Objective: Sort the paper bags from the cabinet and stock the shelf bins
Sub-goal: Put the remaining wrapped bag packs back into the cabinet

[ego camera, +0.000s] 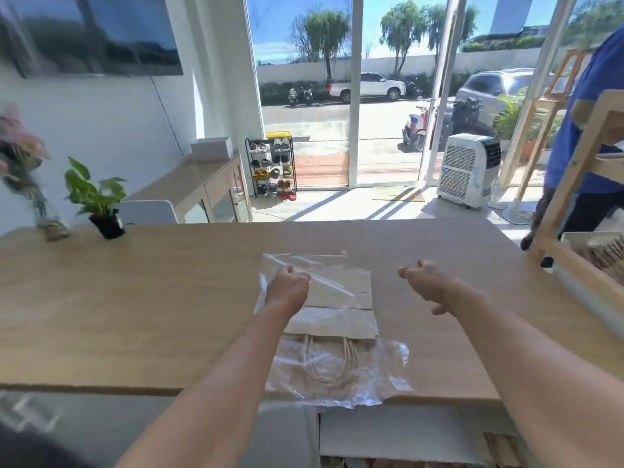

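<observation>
A flat pack of brown paper bags [341, 292] with twisted handles lies in a clear plastic wrapper [341, 376] on the wooden counter [135, 298], its handle end toward me. My left hand [287, 285] rests on the far left part of the pack, fingers curled on the plastic. My right hand [429, 282] hovers to the right of the pack, fingers loosely bent, holding nothing. At the right edge, a white bin [587, 285] on a wooden shelf unit [580, 157] holds several brown bags.
A potted plant [98, 201] and a flower vase [30, 184] stand at the counter's far left. A person in a blue shirt [587, 136] stands behind the shelf unit. An open cabinet space [398, 437] shows below the counter's front edge.
</observation>
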